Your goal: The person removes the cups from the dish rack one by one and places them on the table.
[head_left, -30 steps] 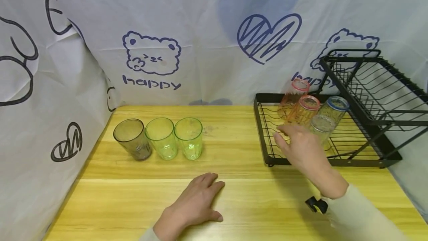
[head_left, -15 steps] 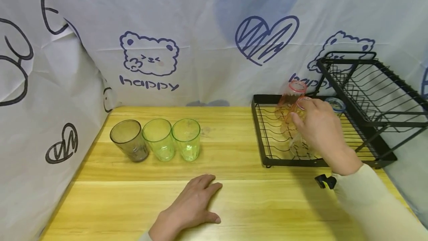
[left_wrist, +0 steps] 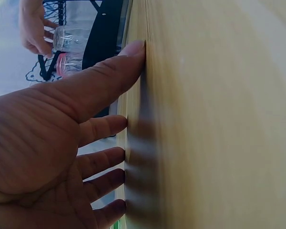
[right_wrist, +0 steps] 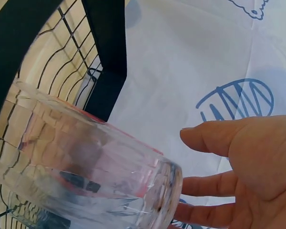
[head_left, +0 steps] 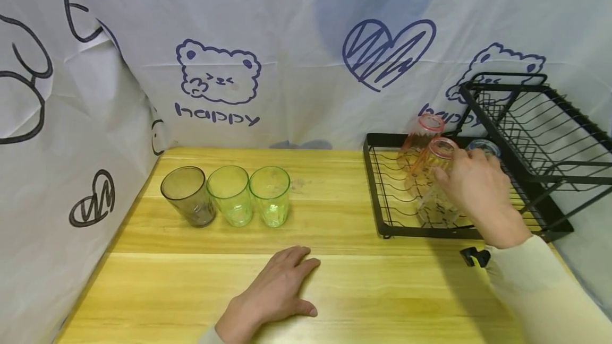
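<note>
My right hand [head_left: 478,190] hovers over the front of the black dish rack [head_left: 374,190], beside an upside-down clear drinking glass [head_left: 436,210]. In the right wrist view, the thumb stands apart from the clear glass [right_wrist: 109,181], and the fingers reach behind its raised base. Two pink glasses [head_left: 423,130] stand upside down behind it. A blue-based glass [head_left: 485,146] is mostly hidden by the hand. My left hand [head_left: 277,288] rests on the wooden table with its fingers spread and thumb out; the left wrist view shows the fingertips at the table surface.
One grey-brown glass [head_left: 188,195] and two green glasses [head_left: 229,195] stand upright in a row at the left. The rack's raised upper tier [head_left: 540,121] overhangs its right side. A printed white cloth [head_left: 296,68] hangs behind the table.
My right hand has moved back and to the right, from the clear glass's left side to over its base. The left hand stays put, and the camera view shifts slightly.
</note>
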A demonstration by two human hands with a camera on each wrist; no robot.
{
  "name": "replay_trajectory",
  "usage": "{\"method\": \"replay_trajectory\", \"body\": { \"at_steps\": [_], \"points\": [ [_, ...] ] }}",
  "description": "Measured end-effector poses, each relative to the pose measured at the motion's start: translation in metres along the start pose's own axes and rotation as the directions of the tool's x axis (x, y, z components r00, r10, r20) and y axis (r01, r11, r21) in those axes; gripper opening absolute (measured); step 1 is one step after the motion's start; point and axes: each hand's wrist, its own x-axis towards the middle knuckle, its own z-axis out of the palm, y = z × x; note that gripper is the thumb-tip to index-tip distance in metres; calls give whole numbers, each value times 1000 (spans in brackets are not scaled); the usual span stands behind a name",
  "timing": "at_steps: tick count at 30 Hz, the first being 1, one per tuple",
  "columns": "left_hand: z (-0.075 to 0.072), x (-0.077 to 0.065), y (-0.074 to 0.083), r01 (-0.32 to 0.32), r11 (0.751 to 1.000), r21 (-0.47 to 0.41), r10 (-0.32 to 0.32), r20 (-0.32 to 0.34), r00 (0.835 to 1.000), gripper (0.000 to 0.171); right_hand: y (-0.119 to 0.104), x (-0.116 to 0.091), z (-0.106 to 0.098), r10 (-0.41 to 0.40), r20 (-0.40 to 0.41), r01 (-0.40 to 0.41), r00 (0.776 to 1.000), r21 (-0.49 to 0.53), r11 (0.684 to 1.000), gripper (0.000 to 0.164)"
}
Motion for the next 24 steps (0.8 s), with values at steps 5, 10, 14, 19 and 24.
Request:
{"method": "replay_trajectory", "body": {
  "at_steps": [5,10,14,19,24],
  "points": [
    [-1,0,0,7,1000,-2,-7,6,1000,90,4,0,4,-20,35,21,999,-27,999,65],
    [-1,1,0,12,1000,-2,-12,7,1000,90,9,2,9,-40,68,41,997,-18,999,60],
    [0,0,0,12,1000,-4,-12,6,1000,90,11,4,13,-41,108,42,993,-11,999,61],
    [1,0,-1,12,1000,-2,-12,6,1000,90,14,6,16,-35,152,36,988,-1,999,56],
    [0,0,-1,10,1000,1,-10,7,1000,90,17,8,18,-31,191,29,981,17,999,54]
  ]
}}
